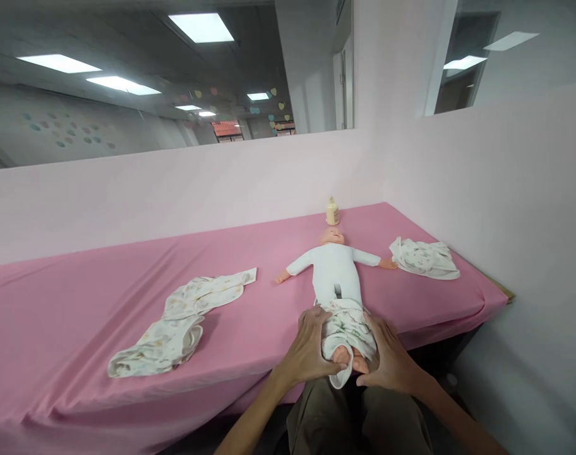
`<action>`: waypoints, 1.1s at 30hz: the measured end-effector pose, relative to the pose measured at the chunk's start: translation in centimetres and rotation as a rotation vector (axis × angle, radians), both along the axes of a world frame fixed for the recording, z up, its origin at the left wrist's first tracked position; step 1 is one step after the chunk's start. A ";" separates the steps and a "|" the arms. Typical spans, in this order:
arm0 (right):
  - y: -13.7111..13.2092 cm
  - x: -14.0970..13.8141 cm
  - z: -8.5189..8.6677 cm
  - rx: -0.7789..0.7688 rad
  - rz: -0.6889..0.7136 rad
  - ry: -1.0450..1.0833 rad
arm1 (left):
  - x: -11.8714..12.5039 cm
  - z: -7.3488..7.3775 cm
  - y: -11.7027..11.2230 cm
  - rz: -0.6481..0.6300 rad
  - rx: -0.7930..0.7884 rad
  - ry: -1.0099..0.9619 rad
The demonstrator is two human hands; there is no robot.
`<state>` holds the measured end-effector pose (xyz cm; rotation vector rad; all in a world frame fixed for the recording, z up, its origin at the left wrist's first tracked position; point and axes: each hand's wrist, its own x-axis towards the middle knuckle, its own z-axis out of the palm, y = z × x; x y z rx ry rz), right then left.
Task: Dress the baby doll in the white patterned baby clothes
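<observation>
A baby doll (333, 272) in a white long-sleeved top lies on its back, arms spread, head toward the wall. Patterned white baby pants (347, 322) are around its legs, and its bare feet (349, 357) show at the near end. On the left side of the legs, my left hand (309, 347) curls round the pants, its thumb by a foot. My right hand (392, 357) wraps the other side in the same way, thumb low near the second foot. Cloth hides some of the fingertips on both hands.
The doll lies on a table with a pink cloth (250, 341). Left of it is a patterned baby garment (174, 325), and a crumpled white cloth (425, 258) lies at the right. A cream bottle (332, 212) stands beyond the head. Walls border the back and right.
</observation>
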<state>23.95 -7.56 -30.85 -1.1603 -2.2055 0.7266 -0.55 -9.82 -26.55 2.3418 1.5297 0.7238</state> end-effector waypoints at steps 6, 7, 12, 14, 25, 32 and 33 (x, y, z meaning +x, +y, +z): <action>0.2 0.2 -0.5 0.031 0.011 0.061 | 0.3 -0.4 -0.1 -0.037 0.008 0.113; 0.3 0.3 -0.6 0.015 0.012 0.092 | 0.4 -0.5 -0.1 -0.051 0.010 0.136; 1.0 0.7 -0.1 -0.146 -0.003 0.228 | 0.7 -0.4 -0.2 -0.055 0.023 0.145; 1.4 0.7 0.4 -0.216 0.018 0.258 | 0.9 -0.2 -0.1 -0.044 0.041 0.120; 0.7 0.9 2.8 -0.243 0.017 0.160 | 1.9 0.9 -1.2 0.001 0.096 0.113; -0.6 0.8 2.6 0.033 -0.042 0.008 | 2.3 -0.8 -3.4 0.140 -0.146 -0.042; -0.6 0.8 2.4 0.102 -0.027 0.006 | 2.5 -1.2 -3.6 0.175 -0.185 -0.073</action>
